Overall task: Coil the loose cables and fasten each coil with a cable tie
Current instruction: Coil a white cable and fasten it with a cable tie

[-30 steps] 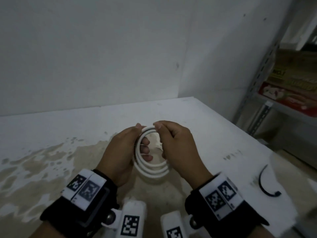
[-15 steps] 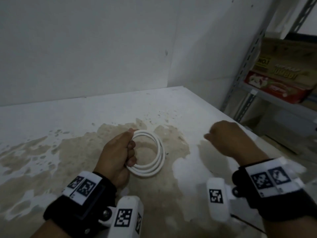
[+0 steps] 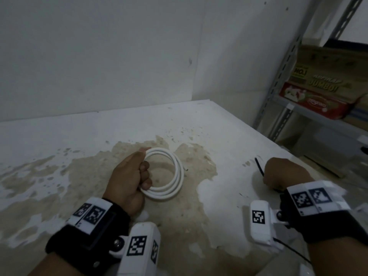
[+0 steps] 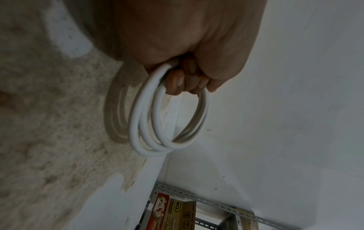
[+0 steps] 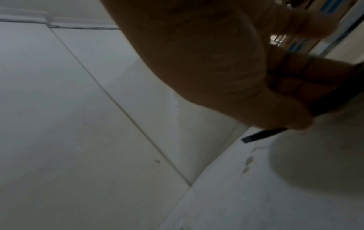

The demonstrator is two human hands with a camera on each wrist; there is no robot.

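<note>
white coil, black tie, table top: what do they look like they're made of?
Coiled cable: smooth matte white jacket, probably PVC or rubber; it keeps round loops in the left hand.
Cable tie: thin flat black strip, likely nylon, gripped by the right hand.
Table: white coating flaked off a rough tan base, maybe painted board; uncertain.

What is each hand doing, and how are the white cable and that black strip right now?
Left hand: fingers curled round one side of the coil, holding it.
Round white cable: coiled in several loops, not tied yet.
Right hand: fingers curled round the black strip, low over the table.
Thin black plastic cable tie: held, unfastened, one end sticking out.
Stained white table: paint worn away in patches.
</note>
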